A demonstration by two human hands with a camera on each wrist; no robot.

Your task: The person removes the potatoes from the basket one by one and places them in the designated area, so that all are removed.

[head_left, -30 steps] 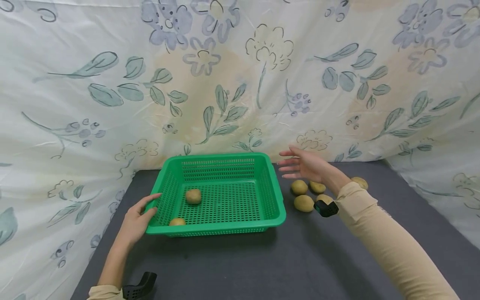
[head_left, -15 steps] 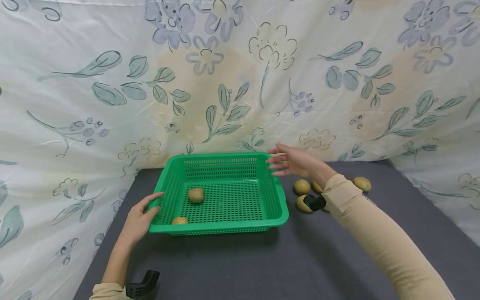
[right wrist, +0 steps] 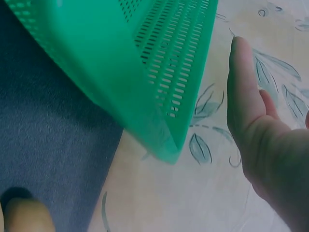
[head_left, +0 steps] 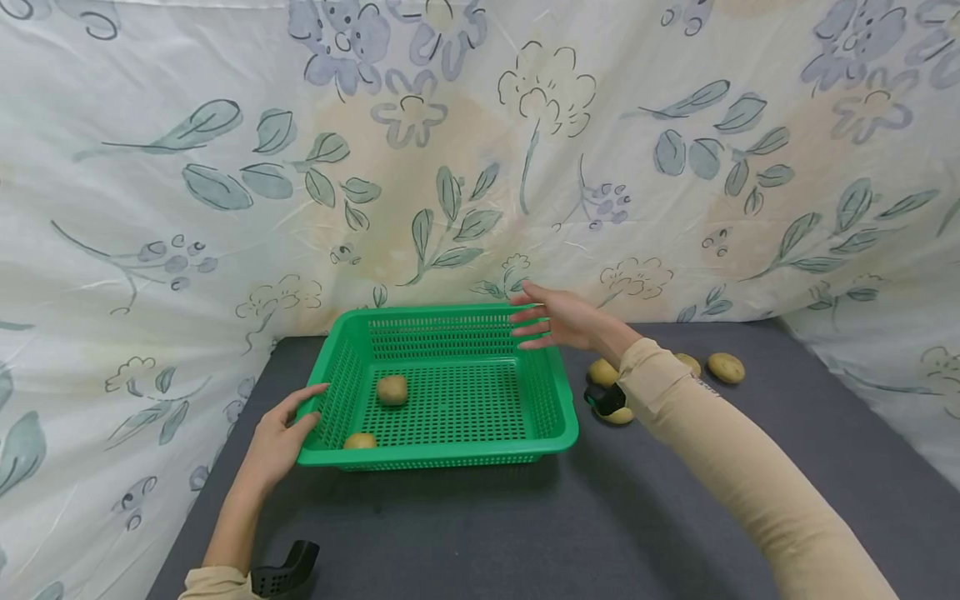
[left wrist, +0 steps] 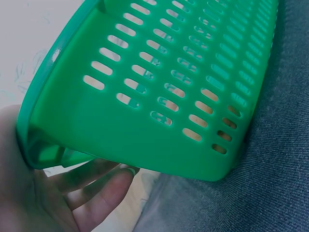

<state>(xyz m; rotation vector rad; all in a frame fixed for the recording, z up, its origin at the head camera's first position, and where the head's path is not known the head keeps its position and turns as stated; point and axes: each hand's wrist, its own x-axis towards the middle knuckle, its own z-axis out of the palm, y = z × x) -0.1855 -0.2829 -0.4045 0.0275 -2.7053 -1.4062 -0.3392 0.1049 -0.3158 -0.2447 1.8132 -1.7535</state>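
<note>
A rectangular, perforated green plastic basket (head_left: 450, 454) sits on the dark grey cloth-covered tabletop (head_left: 480, 533), between the two hands. The left hand (head_left: 276, 437) grips the rim of its left side, fingers curled beneath the edge. The right hand (head_left: 562, 319) is open and holds nothing, fingers extended, in front of the basket's far right corner in the head view; the right wrist view shows a gap between them. Inside the basket, a round, brownish potato (head_left: 392, 390) lies left of centre and a yellowish potato (head_left: 360, 442) near the front-left corner, both closer to the left hand.
</note>
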